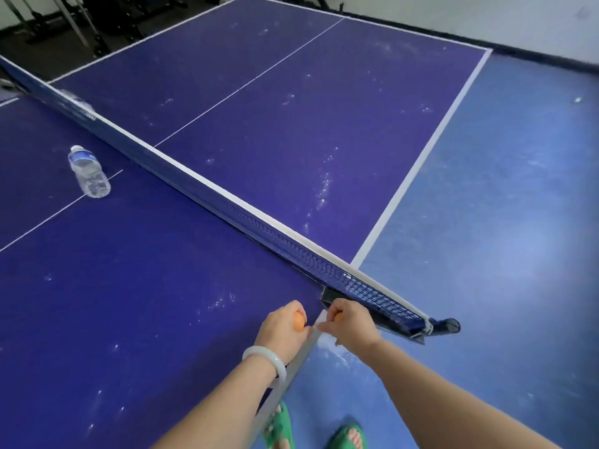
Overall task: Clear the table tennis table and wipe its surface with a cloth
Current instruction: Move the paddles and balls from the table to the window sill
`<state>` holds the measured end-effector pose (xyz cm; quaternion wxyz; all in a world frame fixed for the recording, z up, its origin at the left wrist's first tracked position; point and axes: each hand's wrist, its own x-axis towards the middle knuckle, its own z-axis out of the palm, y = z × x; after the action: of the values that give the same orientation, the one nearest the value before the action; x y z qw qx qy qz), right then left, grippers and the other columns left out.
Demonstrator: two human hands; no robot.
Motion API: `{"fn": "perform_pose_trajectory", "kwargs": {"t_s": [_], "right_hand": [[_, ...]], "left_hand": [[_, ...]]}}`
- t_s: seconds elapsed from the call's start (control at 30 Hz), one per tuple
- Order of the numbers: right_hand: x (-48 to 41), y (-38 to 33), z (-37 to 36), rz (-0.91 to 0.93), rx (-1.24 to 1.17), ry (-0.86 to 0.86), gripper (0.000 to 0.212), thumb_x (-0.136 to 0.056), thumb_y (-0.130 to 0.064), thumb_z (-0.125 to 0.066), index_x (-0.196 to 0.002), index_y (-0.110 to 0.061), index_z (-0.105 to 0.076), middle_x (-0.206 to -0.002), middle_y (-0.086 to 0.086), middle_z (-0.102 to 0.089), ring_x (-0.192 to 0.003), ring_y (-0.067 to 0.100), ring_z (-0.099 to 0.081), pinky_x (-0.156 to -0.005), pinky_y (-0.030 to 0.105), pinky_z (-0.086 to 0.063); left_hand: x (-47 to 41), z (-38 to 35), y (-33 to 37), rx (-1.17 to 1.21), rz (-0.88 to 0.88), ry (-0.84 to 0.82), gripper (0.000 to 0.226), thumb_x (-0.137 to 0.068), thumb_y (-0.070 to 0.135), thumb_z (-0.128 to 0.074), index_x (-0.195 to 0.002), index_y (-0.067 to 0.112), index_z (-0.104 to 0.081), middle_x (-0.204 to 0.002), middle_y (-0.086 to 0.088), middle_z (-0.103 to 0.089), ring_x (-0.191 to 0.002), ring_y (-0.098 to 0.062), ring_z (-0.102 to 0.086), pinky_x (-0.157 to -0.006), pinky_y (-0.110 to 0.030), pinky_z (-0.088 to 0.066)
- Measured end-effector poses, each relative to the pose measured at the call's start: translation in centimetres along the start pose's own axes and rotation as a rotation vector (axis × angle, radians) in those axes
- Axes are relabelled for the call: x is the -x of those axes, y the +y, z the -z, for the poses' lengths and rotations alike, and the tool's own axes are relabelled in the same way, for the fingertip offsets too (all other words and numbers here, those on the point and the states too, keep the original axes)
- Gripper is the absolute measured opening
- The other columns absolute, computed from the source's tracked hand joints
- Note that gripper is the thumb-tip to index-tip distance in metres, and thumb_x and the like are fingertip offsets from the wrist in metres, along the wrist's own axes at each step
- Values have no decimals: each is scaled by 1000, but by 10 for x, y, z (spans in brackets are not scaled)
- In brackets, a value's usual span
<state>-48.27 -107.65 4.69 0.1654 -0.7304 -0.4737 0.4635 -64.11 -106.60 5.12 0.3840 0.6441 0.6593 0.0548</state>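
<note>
**Blue table, two orange balls in hand**

Blue flooring [502, 222] surrounds a dark blue table tennis table [291, 108], whose surface carries scattered whitish smudges and specks on both halves. At the far left, beyond the table, stands dark equipment against a pale wall, too blurred to name.

From the head view, the net [201, 186] runs diagonally from the upper left down to its clamp post [444, 327], which juts past the table edge at the lower right. On the half to the left of the net, a clear plastic water bottle [88, 171] lies on its side across the white centre line, well apart from the hands.

Both hands sit at the near table edge, just beside the net's end. The left hand [285, 328], with a pale bangle [267, 361] on its wrist, curls its fingers round an orange ball [299, 321]. The right hand [351, 322] is clenched round a second orange ball [338, 317], of which only a sliver shows between the fingers. The two hands are close together, the white edge line between them.

Below, green slippers [280, 429] on the person's feet stand on the floor by the table's side.
</note>
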Motion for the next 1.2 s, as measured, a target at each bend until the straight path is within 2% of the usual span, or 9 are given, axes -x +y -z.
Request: {"fn": "perform_pose_trajectory", "kwargs": {"t_s": [0.07, 0.13, 0.2, 0.3, 0.43, 0.6, 0.77, 0.97, 1.2], "right_hand": [[15, 12, 12, -4, -32, 37, 29, -73, -10, -82, -65, -14, -55, -60, 0, -54, -50, 15, -50, -46, 32, -53], [31, 25, 24, -12, -48, 94, 32, -73, -12, -83, -64, -17, -53, -59, -3, -53, -52, 13, -49, -48, 30, -51], [50, 40, 34, -30, -52, 161, 34, -73, -14, -83, -63, -20, -51, -59, -6, -51, -52, 9, -45, -52, 27, -47], [87, 66, 47, -94, -73, 255, 34, -75, -15, -82, -64, -20, -49, -60, -6, -50, -52, 5, -42, -47, 13, -36], [150, 101, 51, -220, -135, 380, 33, -77, -18, -80, -65, -19, -49, -60, -6, -49, -52, 4, -42, -47, 14, -36], [246, 150, 23, -445, -335, 550, 26, -80, -25, -78, -74, -12, -56, -55, 2, -58, -34, 6, -48, -38, 21, -41], [347, 199, -12, -623, -402, 699, 33, -80, -35, -78, -71, -15, -53, -63, -5, -51, -52, 7, -46, -42, 15, -35], [470, 257, -55, -761, -662, 874, 13, -85, -19, -67, -90, -15, -56, -96, 1, -59, -72, 10, -51, -56, 19, -40], [648, 340, -103, -798, -805, 1045, 12, -87, -11, -65, -96, -15, -58, -96, 0, -59, -71, 11, -55, -56, 20, -45]], "left_hand": [[9, -10, 16, 2, -25, -38, 23, -82, 36, -70, -85, 20, -54, -82, 2, -62, -82, -29, -59, -69, -36, -50], [17, -21, 30, -31, -79, -68, 22, -83, 34, -72, -87, 21, -54, -87, 2, -62, -84, -27, -59, -72, -35, -50], [25, -33, 42, -45, -132, -88, 21, -83, 30, -73, -89, 22, -54, -88, 4, -61, -81, -21, -58, -67, -30, -49], [40, -56, 60, -60, -222, -177, 23, -84, 28, -73, -88, 20, -52, -80, 6, -56, -71, -15, -51, -57, -22, -40], [71, -93, 75, -105, -372, -332, 29, -84, 33, -75, -82, 22, -48, -71, 8, -53, -69, -17, -48, -61, -29, -39], [133, -143, 86, -173, -560, -508, 44, -79, 45, -79, -69, 25, -41, -60, 9, -46, -65, -18, -42, -55, -26, -31], [215, -190, 87, -258, -659, -685, 36, -78, 39, -81, -74, 24, -48, -68, 8, -53, -63, -15, -45, -49, -20, -33], [325, -242, 93, -422, -816, -835, 26, -81, 31, -77, -88, 23, -53, -83, 10, -55, -71, -9, -51, -59, -21, -39], [502, -324, 92, -464, -937, -974, 22, -85, 23, -73, -95, 17, -54, -87, 7, -53, -71, -10, -48, -59, -21, -39]]}}
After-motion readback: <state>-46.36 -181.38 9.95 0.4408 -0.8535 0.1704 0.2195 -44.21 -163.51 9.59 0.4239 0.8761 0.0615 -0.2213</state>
